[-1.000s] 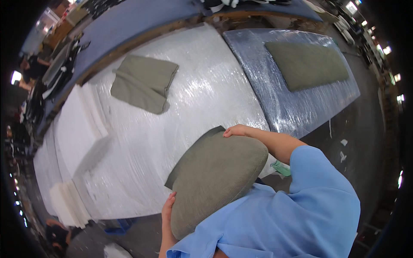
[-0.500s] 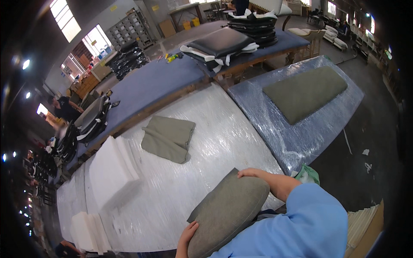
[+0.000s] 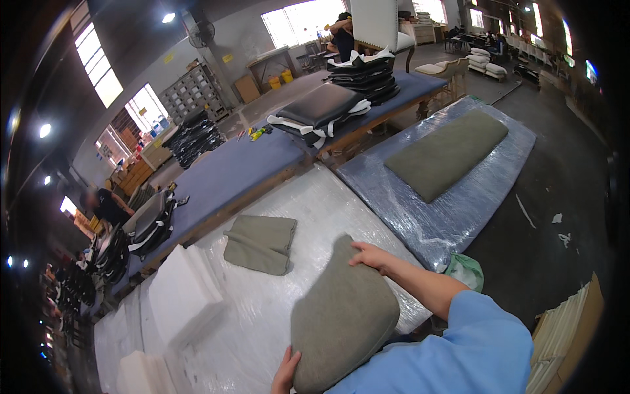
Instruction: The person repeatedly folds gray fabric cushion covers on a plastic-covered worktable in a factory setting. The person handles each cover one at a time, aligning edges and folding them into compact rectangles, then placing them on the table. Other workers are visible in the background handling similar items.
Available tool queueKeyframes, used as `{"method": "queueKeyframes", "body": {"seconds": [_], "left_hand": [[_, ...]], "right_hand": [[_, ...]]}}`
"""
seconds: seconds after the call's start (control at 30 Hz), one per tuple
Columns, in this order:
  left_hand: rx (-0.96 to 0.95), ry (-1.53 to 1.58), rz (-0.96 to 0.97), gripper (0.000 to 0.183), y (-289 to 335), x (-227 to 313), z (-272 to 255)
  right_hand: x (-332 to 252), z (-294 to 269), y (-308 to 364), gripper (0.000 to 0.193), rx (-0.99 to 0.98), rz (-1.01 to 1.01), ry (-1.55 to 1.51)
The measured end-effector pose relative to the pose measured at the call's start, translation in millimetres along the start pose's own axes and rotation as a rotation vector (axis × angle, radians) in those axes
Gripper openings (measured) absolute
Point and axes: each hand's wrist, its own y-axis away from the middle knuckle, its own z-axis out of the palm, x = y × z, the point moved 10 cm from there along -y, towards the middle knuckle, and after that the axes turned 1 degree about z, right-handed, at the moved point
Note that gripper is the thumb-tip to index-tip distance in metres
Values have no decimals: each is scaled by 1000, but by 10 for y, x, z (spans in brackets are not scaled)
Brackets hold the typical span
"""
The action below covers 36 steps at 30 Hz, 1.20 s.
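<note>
A grey-green padded cushion (image 3: 344,315), with a rounded seam along its near right side, leans against my body over the edge of the plastic-wrapped white table (image 3: 315,203). My right hand (image 3: 371,256) grips its far edge, thumb and fingers closed on the fabric. At the near left edge my left hand (image 3: 287,369) holds the same cushion, its thumb on top; the other fingers are partly hidden. Beyond the cushion lies a loose piece of grey-green fabric (image 3: 262,244), creased on its left side.
White foam sheets (image 3: 184,295) are stacked on the left. A flat grey-green panel (image 3: 449,154) lies on a blue plastic-wrapped table (image 3: 485,197) at right. Black cushions (image 3: 318,108) sit on the blue bench (image 3: 243,164). One person (image 3: 108,209) stands far left, another at the back.
The cushion has been tilted, its broad face now turned more toward the view and its far flap lying flatter. Both hands keep hold of it. My view has shifted upward.
</note>
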Motion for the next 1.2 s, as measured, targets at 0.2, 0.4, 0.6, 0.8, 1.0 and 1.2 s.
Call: {"method": "queueKeyframes", "body": {"seconds": [0.2, 0.4, 0.6, 0.8, 1.0, 1.2], "left_hand": [[-43, -144, 74, 88, -43, 713, 704], [-280, -302, 840, 91, 475, 1911, 1704], [-71, -690, 947, 103, 1046, 1742, 1761], [-19, -589, 882, 103, 1066, 1562, 1685], [29, -533, 907, 101, 958, 1601, 1635], [41, -509, 907, 101, 878, 1795, 1709]], "right_hand": [[-996, 1095, 939, 81, 71, -525, 233], [-417, 1082, 972, 75, 406, -599, 279], [-292, 1074, 1034, 80, 409, -555, 162], [-276, 974, 915, 86, 340, -517, -64], [-298, 998, 670, 91, 306, -519, -124], [-555, 825, 203, 107, 318, -536, 35]]}}
